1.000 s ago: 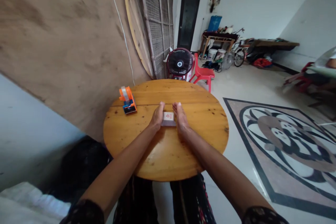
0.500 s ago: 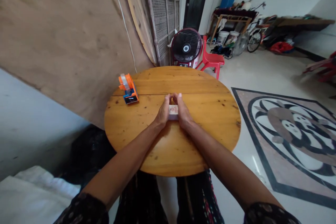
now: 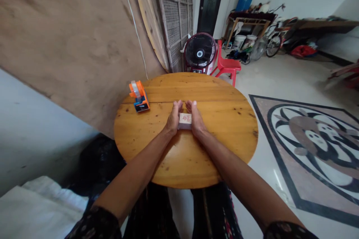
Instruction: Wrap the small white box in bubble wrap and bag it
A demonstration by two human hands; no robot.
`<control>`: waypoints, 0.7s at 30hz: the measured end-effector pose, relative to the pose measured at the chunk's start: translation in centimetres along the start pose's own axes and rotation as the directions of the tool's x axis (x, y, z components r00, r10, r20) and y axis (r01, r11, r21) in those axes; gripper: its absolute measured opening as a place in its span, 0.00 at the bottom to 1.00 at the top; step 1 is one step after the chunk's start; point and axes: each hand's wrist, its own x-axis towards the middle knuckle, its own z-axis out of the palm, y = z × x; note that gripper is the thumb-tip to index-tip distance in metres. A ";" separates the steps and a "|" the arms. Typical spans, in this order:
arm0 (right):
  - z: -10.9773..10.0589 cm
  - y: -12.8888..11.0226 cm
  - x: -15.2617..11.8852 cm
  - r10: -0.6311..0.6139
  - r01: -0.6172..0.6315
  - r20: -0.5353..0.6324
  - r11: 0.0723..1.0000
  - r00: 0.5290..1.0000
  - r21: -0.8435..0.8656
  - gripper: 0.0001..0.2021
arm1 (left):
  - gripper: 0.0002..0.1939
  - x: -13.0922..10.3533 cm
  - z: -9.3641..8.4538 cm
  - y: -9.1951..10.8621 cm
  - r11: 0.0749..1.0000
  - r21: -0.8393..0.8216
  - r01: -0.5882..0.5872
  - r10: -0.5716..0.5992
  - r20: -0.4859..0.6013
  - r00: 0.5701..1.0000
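Observation:
On the wooden table (image 3: 186, 171) sits a small block-shaped pack (image 3: 185, 119), pale on top with a reddish print and greyish on its near side. My left hand (image 3: 174, 117) stands on edge along the pack's left side, its fingers stretched forward. Mirroring it on the right side is my right hand (image 3: 196, 117), also with straight fingers. Both palms are close against the pack; whether they press on it I cannot tell. Beyond the pack, a gap shows between the fingertips.
An orange and blue tape dispenser (image 3: 140, 97) stands at the table's left. Behind the table are a fan (image 3: 200, 50) and a red plastic chair (image 3: 228, 65). A brown board (image 3: 73, 44) leans along the left. Black bags (image 3: 97, 160) lie on the lower left.
My hands have parted slightly, and more of the pack's width and print shows between them. The gap between the fingertips has widened. The view has shifted a little.

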 end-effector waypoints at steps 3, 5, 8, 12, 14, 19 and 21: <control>0.2 0.3 -0.2 -0.014 0.014 0.029 1.000 0.999 -0.024 0.38 | 0.29 -0.2 0.2 -0.2 0.998 0.042 -0.039 0.038 0.020 0.999; 0.2 0.3 -0.2 -0.009 0.010 0.031 0.999 0.999 -0.045 0.36 | 0.28 -0.3 0.2 -0.3 0.994 0.076 -0.073 0.071 0.022 0.997; 0.2 0.2 -0.2 -0.001 0.004 0.042 0.998 0.999 -0.069 0.35 | 0.26 -0.4 0.3 -0.4 0.989 0.107 -0.100 0.097 0.029 0.995; 0.2 -0.1 0.2 0.005 -0.005 0.058 1.000 0.998 0.004 0.34 | 0.26 -0.2 0.4 -0.4 0.996 0.062 -0.067 0.067 0.016 0.998; -0.1 -0.5 0.5 0.039 -0.040 0.018 0.997 0.999 0.060 0.31 | 0.28 0.2 0.1 -0.2 1.000 -0.008 -0.022 0.021 -0.039 0.999; -2.2 -2.8 0.5 0.048 -0.052 -0.079 0.998 0.996 -0.042 0.19 | 0.21 1.5 -2.3 1.1 0.994 -0.096 0.057 -0.077 -0.219 0.973; -3.1 -3.8 0.2 0.013 -0.016 -0.025 0.992 1.000 -0.123 0.15 | 0.12 1.9 -3.3 1.6 0.988 -0.144 0.049 -0.084 -0.251 0.964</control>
